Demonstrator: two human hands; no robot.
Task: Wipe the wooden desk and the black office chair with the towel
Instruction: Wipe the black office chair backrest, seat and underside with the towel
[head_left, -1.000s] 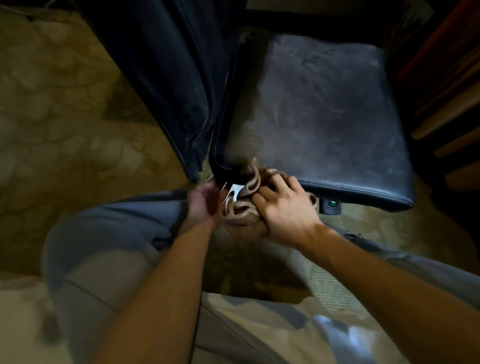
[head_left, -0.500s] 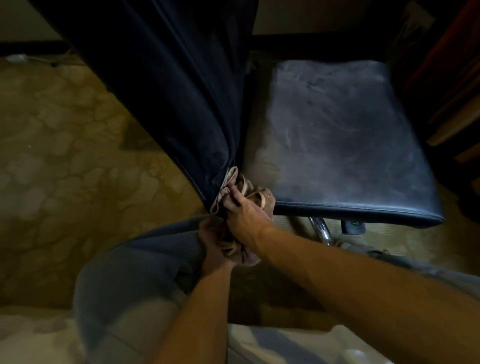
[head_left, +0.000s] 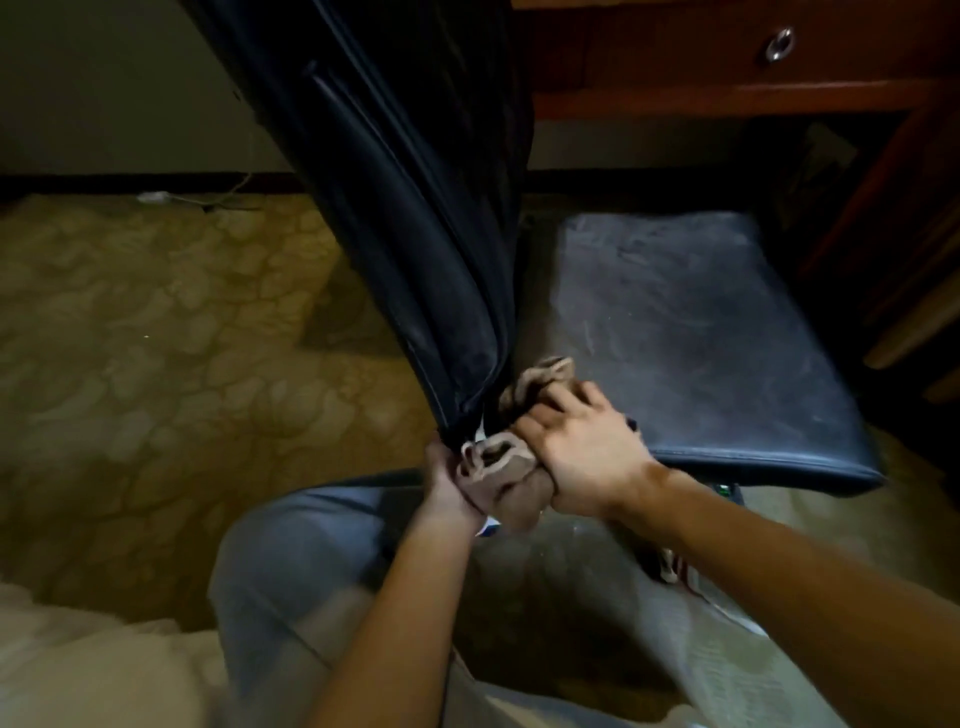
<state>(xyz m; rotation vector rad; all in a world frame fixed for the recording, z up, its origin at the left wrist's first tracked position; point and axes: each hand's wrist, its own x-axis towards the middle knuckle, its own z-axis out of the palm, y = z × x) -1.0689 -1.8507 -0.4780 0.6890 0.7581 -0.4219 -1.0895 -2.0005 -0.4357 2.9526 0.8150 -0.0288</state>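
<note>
Towel (head_left: 498, 473): tan, soft, bunched into ropy folds; lies at the seat's 7 o'clock corner, pressed into the gap at the foot of the backrest; I judge it light and limp, apt to slip loose unless kept wadded; best taken by the thick middle of the bunch
Right hand (head_left: 582, 457): on top of the towel; fingers curled over it, gripping
Left hand (head_left: 447, 488): at the towel's 9 o'clock, touching it; fingers hidden, so I cannot tell what they hold
Seat (head_left: 701, 338): black, leather-like, flat pad with piped edge; grey dusty streaks; smooth, so I expect the cloth to glide
Backrest (head_left: 415, 234): black, long ribbed seams; rises toward 11 o'clock
Wooden desk (head_left: 727, 93): reddish, glossy; at 1 o'clock; round metal drawer knob (head_left: 779, 44)
Carpet (head_left: 156, 338): mottled tan; at 9 o'clock
</note>
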